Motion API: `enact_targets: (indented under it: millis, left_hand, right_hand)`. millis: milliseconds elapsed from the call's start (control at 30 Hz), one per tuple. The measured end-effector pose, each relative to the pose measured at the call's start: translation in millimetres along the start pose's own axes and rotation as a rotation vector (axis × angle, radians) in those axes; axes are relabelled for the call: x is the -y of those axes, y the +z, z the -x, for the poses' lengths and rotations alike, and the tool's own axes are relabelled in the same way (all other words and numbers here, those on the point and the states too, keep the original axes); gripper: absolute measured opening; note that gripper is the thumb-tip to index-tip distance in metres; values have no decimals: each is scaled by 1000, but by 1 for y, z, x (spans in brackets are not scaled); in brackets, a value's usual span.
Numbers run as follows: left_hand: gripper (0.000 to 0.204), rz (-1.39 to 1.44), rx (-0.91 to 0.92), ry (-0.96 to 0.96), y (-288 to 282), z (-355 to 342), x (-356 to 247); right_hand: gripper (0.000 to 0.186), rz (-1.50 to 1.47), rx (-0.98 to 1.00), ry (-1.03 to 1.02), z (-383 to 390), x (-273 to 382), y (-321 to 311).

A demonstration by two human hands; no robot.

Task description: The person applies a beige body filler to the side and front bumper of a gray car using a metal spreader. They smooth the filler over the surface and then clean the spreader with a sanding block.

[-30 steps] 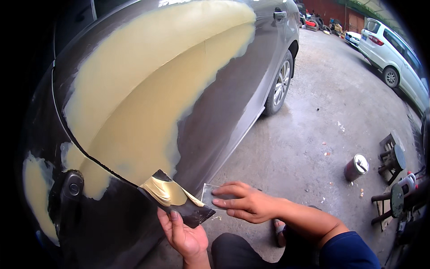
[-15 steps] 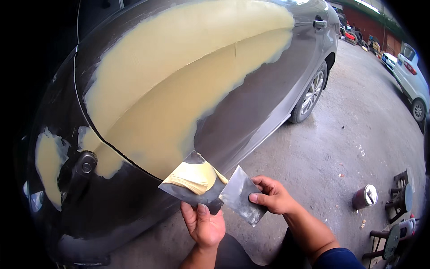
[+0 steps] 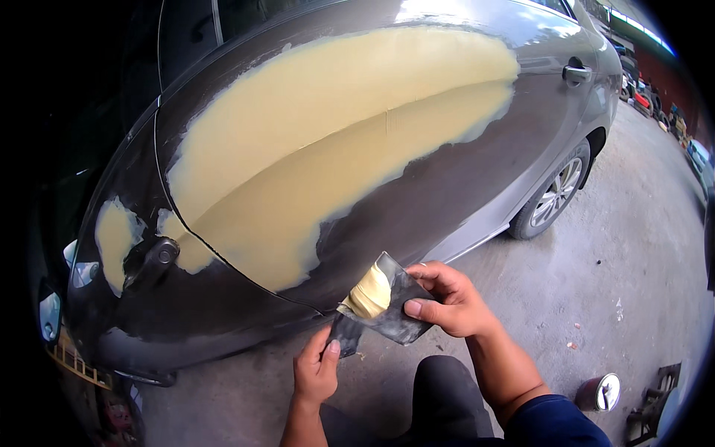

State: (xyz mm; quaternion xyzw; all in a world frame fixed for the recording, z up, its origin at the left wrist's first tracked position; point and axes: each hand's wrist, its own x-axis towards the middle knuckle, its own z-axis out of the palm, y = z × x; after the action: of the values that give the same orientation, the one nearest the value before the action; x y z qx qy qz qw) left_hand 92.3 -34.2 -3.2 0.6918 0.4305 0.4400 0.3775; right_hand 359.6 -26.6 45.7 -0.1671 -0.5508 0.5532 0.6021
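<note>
My right hand [image 3: 452,304] pinches a flat dark spreader [image 3: 404,313] between thumb and fingers. A thick lump of pale yellow putty [image 3: 370,293] sits toward the left side of that spreader. My left hand [image 3: 316,372] grips a second dark spreader [image 3: 345,334], partly covered by the first where the two meet. Above and beyond my hands, a large smooth patch of yellow filler [image 3: 298,179] covers much of the dark car door [image 3: 417,205]. Smaller filler areas [image 3: 118,242] lie on the neighbouring panel at the left.
A mirror mount stub [image 3: 163,252] juts from the left panel. The car's wheel [image 3: 555,197] stands on the concrete floor [image 3: 521,298] to the right. At the lower right are an open can [image 3: 598,392] and a dark stool [image 3: 654,410]. Tyres and clutter line the far right.
The putty lump has passed from the left spreader to the right one. My right hand's spreader has turned flatter, and the view has shifted, so the car sits farther right and lower.
</note>
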Motion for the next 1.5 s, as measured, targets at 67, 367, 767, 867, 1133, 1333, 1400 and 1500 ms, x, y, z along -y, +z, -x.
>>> enact_targets:
  millis: [67,367,767,867,1133,1333,1400,1500]
  left_hand:
    - [31,468,1,-23,7,1,-1]
    - [34,748,61,29,44,-5,-18]
    - [44,847,-170,69,62,-30,-53]
    - [45,848,-137,87,66,-32,-53]
    - [44,283,-316,533,38,-33,-25]
    - [48,661,-371,177,30,-30,-12]
    - [50,714,-393,111,33,-25,-5]
    - [50,760,-390,67,36,-21,3]
  right_hand:
    - [42,253,289,-259,-14,18,-12]
    - [51,538,579,-64,-21,29,-43]
    - [44,1346,51,-436,-1,27,-15]
    - [46,1452,65,-439,1,22,-4]
    - [38,1433,-173,-365,-1,11,-34]
    - [53,1578,-620,-544,-63,40,-43]
    - [56,1633,-652,-571,-83,38,-38]
    - [56,1654,-665,-576,-100,37,-31]
